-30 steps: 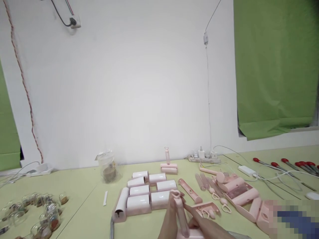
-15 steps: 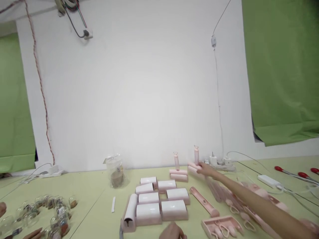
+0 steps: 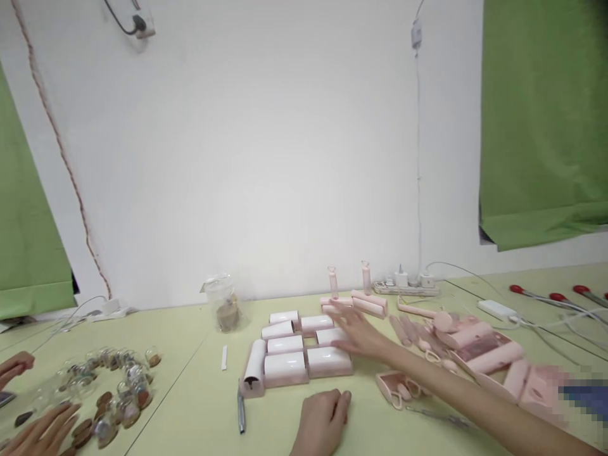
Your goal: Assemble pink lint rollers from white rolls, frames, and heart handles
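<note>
Head view: from where I stand, the person's right hand (image 3: 354, 332) stretches out with fingers spread and nothing visible in its grasp, over glossy white half-round pieces with pale pink edges (image 3: 285, 365); whether it touches them I can't tell. Just beyond its fingers lie two pale pink twin-cylinder bodies (image 3: 370, 304), each with a slim translucent pink tube (image 3: 366, 282) upright at it. The left hand (image 3: 323, 418), fingers curled, rests on the yellow-green worktop (image 3: 199, 415), its palm hidden, so I can't tell what it holds. Left of it lies a grey metal rod (image 3: 242, 410).
</note>
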Action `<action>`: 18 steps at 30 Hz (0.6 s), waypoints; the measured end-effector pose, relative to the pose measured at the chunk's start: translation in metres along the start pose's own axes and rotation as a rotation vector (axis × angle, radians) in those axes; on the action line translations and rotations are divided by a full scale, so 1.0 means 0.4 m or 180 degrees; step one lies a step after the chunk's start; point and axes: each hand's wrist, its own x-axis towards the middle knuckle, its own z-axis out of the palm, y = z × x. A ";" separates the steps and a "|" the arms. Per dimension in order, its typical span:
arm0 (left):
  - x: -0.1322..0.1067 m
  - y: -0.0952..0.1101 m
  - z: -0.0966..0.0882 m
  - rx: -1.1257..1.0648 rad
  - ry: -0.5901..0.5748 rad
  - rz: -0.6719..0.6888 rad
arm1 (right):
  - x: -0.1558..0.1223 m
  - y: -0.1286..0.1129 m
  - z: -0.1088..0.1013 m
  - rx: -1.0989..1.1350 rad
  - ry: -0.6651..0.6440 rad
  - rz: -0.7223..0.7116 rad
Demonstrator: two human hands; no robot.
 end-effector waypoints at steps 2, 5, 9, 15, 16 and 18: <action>-0.003 0.003 -0.005 -0.0174 -0.0035 -0.0102 | -0.020 -0.061 0.034 0.0155 -0.0341 -0.0577; -0.009 -0.002 -0.003 -0.0598 -0.0096 -0.0359 | -0.046 -0.109 0.080 0.0317 -0.0581 -0.0965; -0.018 0.000 -0.011 -0.1464 -0.0271 -0.0559 | -0.086 -0.126 0.097 0.0430 -0.0512 -0.0731; 0.005 0.008 -0.076 -0.2211 0.0240 -0.0842 | -0.138 -0.200 -0.001 0.1891 0.0170 0.0558; 0.010 0.010 -0.083 -0.2365 0.0298 -0.0963 | -0.148 -0.219 -0.016 0.2531 0.0227 0.1011; 0.015 0.019 -0.085 -0.2721 0.0214 -0.1297 | -0.174 -0.255 -0.032 0.3853 0.0054 0.1776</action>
